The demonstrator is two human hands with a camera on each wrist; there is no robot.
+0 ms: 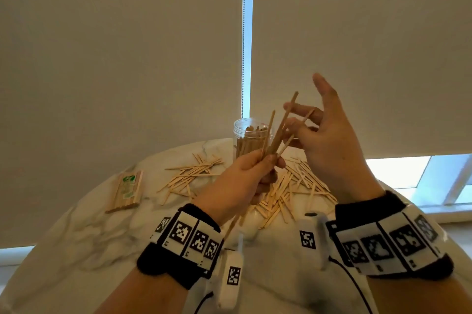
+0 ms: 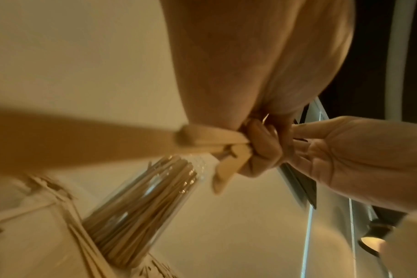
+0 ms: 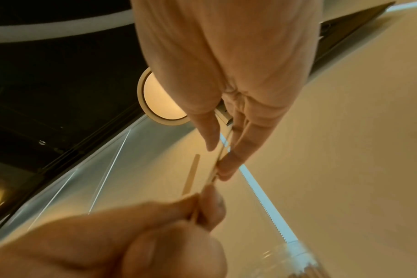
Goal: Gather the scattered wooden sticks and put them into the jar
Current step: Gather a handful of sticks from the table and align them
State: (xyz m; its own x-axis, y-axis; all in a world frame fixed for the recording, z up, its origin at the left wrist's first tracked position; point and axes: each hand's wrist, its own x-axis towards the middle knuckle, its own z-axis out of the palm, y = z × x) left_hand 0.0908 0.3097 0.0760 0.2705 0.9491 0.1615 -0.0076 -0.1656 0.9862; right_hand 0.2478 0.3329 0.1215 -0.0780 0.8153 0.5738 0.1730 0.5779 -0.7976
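My left hand [image 1: 270,162] grips a fanned bundle of several wooden sticks [image 1: 278,129] above the table, in front of the jar. My right hand [image 1: 298,124] reaches into the fan's upper ends with its index finger straight up. In the right wrist view, the right thumb and a fingertip [image 3: 224,169] pinch a stick [image 3: 214,169] of that bundle. The clear plastic jar [image 1: 249,139] stands upright at the table's far side, partly filled with sticks; it also shows in the left wrist view [image 2: 143,203]. Many loose sticks [image 1: 293,186] lie scattered under my hands, with a second patch of scattered sticks [image 1: 194,175] to the left.
A wrapped pack of sticks [image 1: 127,191] lies on the left of the round marble table [image 1: 89,237]. Roller blinds hang close behind the table, with a bead chain [image 1: 243,32] between them. A window shows at the right.
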